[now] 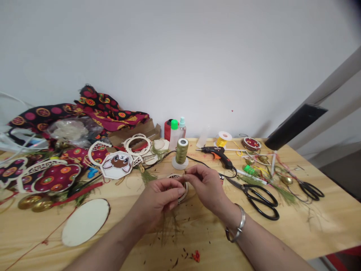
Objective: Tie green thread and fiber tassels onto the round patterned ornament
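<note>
At the middle of the wooden table [296,229], both hands meet on a round wooden ornament [184,195] that lies flat between them. The left hand [162,197] has its fingers curled in, thumb and forefinger clamped on the ornament's near rim. The right hand [207,186] nips the upper edge with thumb and forefinger closed tight, the other fingers loosely bent. Olive tassel strands [169,226] trail out below the left hand. Just behind stands an olive thread spool [182,150]; black scissors [261,199] lie to the right.
</note>
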The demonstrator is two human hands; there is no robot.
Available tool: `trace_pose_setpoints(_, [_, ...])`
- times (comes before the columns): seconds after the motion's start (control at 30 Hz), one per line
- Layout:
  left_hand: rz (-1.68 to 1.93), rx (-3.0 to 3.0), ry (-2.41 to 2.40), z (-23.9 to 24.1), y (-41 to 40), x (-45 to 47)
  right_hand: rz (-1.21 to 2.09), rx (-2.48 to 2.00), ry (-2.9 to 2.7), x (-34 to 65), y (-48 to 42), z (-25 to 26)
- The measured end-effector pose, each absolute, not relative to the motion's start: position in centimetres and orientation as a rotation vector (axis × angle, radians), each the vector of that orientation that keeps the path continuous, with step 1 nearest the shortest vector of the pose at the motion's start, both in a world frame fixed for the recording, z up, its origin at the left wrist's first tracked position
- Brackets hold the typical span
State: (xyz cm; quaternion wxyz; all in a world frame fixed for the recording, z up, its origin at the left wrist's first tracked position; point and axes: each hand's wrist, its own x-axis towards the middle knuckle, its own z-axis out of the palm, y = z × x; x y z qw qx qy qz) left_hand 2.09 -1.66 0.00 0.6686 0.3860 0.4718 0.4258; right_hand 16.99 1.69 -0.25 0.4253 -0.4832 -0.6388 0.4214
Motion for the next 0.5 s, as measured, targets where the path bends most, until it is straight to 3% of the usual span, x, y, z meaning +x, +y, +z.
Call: trace_pose_setpoints(0.5, [0.969,1.909,1.373,-1.0,-2.3,2.5,1.334,-1.159,-1.362,16.6,1.8,0.2])
